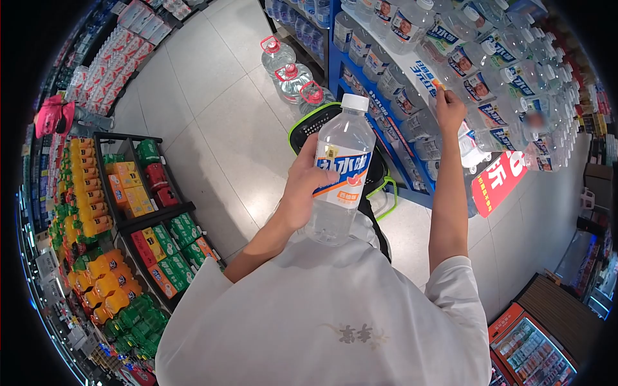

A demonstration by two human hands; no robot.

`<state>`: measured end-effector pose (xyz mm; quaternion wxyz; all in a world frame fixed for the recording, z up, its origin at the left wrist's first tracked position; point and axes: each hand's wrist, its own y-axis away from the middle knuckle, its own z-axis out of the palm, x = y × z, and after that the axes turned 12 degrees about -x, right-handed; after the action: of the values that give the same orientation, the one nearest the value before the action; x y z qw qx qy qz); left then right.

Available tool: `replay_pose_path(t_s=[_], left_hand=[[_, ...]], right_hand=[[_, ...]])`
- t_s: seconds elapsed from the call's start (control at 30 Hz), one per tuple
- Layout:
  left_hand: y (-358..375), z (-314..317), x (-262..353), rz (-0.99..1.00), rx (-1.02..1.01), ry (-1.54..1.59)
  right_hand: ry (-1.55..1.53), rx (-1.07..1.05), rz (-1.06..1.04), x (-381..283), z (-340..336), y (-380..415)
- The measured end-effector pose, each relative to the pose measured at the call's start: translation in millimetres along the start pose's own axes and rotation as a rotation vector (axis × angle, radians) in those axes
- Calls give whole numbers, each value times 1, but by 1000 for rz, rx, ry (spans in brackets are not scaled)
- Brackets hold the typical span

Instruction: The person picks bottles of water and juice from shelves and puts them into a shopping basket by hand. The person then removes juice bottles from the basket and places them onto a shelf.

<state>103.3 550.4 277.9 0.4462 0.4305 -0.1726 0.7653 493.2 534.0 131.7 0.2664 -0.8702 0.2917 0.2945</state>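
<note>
My left hand (302, 186) is wrapped around a clear plastic drink bottle (341, 219) with a white cap and a blue, white and orange label. The bottle is upright in front of my chest. At the blue shelf unit, my right hand (450, 109) is raised with its fingers curled in against the white printed shelf edge (418, 71). Whatever those fingers hold, if anything, is hidden. Beyond that hand stand rows of similar clear bottles (460, 61). Partly behind the held bottle, a black shopping basket (314, 126) with a green rim is on the floor.
Large water jugs (295, 77) with red caps stand beside the shelf unit. A red sign (499, 183) hangs at its near end. To the left are a black rack of drink packs (138, 186) and stacked orange bottles (96, 212). A red-framed fridge (531, 344) is at lower right.
</note>
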Motion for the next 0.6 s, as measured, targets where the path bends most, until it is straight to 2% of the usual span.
replay_pose_path(t_s=[0.2, 0.53, 0.6], left_hand=[[0, 7, 5, -57, 10, -107], [-1, 0, -1, -18, 12, -71], [-1, 0, 0, -25, 14, -69]], right_hand=[[-6, -12, 18, -1, 0, 0], [2, 37, -36, 3, 3, 0], [-2, 4, 7, 4, 2, -1]])
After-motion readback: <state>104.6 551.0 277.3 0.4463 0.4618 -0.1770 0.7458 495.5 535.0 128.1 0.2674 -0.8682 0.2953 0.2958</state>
